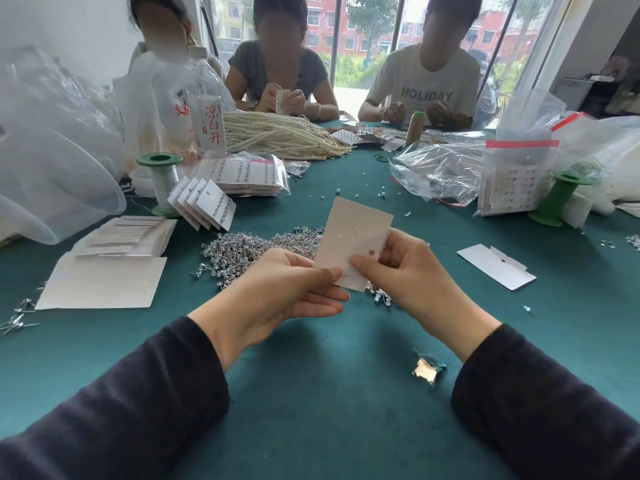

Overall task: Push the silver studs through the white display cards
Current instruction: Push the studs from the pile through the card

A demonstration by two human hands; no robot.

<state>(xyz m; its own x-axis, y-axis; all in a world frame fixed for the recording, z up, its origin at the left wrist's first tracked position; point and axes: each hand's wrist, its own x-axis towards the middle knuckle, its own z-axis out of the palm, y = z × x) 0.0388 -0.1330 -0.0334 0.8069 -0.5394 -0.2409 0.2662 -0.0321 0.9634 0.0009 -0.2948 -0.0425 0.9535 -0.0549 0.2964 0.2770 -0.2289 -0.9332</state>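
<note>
I hold a white display card (351, 235) upright above the green table, its plain back toward me, small holes showing through. My right hand (405, 275) pinches its lower right corner. My left hand (294, 285) pinches a thin silver stud pin (341, 277) at the card's lower left edge; the stud's head is hidden by my fingers. A big heap of loose silver studs (249, 249) lies on the table just behind my hands.
Blank card stacks (104, 275) lie at the left, finished cards (204, 202) lean by a green spool (161, 174). A spare card (495, 266) lies at the right. Plastic bags, pearl strands (277, 133) and three seated people fill the far side. The cloth has a tear (426, 370).
</note>
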